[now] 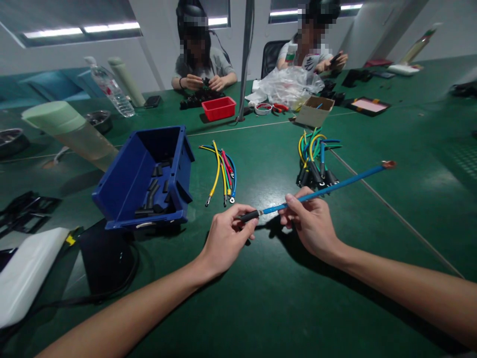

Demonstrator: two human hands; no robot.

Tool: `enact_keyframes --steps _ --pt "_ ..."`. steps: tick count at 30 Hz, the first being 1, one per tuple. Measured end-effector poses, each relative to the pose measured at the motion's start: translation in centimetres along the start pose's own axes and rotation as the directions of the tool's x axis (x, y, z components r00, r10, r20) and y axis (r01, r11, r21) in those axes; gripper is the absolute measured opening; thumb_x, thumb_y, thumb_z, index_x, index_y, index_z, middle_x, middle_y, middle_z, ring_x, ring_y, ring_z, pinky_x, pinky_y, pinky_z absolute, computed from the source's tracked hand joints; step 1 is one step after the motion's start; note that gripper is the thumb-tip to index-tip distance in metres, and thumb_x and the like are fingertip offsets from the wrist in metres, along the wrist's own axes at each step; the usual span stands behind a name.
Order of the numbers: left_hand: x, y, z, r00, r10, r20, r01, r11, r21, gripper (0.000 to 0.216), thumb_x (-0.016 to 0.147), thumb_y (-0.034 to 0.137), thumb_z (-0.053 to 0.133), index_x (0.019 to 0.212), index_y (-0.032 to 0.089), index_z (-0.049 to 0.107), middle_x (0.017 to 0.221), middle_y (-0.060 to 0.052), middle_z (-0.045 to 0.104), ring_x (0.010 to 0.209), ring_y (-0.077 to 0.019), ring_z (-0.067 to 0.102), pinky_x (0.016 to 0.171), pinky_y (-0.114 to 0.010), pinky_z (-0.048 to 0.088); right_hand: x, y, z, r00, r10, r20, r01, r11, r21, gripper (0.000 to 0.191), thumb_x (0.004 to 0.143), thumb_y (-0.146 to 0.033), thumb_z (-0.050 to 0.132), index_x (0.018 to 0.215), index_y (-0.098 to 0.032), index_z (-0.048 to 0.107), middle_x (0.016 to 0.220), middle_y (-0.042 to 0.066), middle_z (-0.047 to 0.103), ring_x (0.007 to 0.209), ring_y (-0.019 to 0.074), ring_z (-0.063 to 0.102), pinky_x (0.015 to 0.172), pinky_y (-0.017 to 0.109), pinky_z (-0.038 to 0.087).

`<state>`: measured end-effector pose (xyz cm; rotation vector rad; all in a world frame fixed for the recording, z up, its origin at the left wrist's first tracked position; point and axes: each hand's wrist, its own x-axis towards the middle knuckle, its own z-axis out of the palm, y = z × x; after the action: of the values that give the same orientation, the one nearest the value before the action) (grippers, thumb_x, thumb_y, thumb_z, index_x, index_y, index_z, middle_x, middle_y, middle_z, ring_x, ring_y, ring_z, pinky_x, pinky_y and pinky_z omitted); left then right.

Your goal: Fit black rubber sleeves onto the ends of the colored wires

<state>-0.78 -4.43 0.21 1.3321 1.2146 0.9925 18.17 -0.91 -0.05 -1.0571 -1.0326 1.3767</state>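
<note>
My left hand (228,234) pinches a short black sleeve (249,216) fitted over the near end of a blue wire (335,186). My right hand (311,221) grips the same blue wire a little further along. The wire rises to the right and ends in a copper lug (388,164). Both hands hover just above the green table (261,298). A blue bin (145,176) holding several black sleeves lies tilted to the left of my left hand.
Loose coloured wires (222,171) lie beyond my hands, and a bundle of wires with black sleeves (315,159) to their right. Two people sit at the far side beside a red tray (219,108), a cardboard box (315,111) and plastic bags (288,84). Bottles (110,89) stand far left.
</note>
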Motion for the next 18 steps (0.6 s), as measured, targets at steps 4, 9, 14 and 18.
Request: enact_keyframes --steps 4,9,14,18 --pt "-0.08 0.07 -0.07 1.000 -0.005 -0.014 0.004 0.999 -0.033 0.023 0.086 0.033 0.065 0.102 0.016 0.064 0.088 -0.003 0.068 0.063 -0.0113 0.066 0.057 -0.022 0.051 -0.09 -0.18 0.05 1.000 0.014 0.007 -0.014 1.000 0.019 0.033 0.078 -0.040 0.075 0.072 -0.020 0.049 0.059 -0.001 0.065 0.044 0.0112 0.061 0.037 0.017 0.043" --pt "-0.07 0.15 0.03 1.000 -0.025 -0.013 0.024 0.994 -0.104 0.022 0.084 0.032 0.068 0.099 0.016 0.067 0.081 -0.002 0.069 0.062 -0.0104 0.065 0.055 -0.020 0.049 -0.15 -0.36 0.08 0.998 0.039 0.048 -0.041 0.998 0.040 0.034 0.079 -0.040 0.074 0.072 -0.020 0.049 0.059 0.000 0.066 0.045 0.0116 0.062 0.038 0.018 0.045" --pt "0.11 0.28 0.44 0.995 -0.097 -0.031 0.089 0.976 -0.201 0.027 0.081 0.033 0.071 0.099 0.013 0.066 0.080 -0.004 0.071 0.055 -0.0085 0.062 0.043 -0.016 0.041 -0.15 -0.33 0.06 0.997 0.053 0.063 -0.057 0.997 0.060 0.033 0.079 -0.040 0.074 0.073 -0.020 0.049 0.060 -0.001 0.067 0.046 0.0111 0.062 0.038 0.016 0.044" --pt "0.11 0.38 0.65 0.994 -0.101 -0.042 0.090 0.973 -0.210 0.029 0.080 0.033 0.072 0.099 0.012 0.067 0.079 -0.005 0.071 0.054 -0.0074 0.061 0.044 -0.015 0.041 -0.16 -0.28 -0.05 0.994 0.062 0.086 -0.067 0.996 0.060 0.032 0.080 -0.039 0.074 0.073 -0.020 0.050 0.061 -0.001 0.067 0.047 0.0107 0.063 0.038 0.016 0.044"
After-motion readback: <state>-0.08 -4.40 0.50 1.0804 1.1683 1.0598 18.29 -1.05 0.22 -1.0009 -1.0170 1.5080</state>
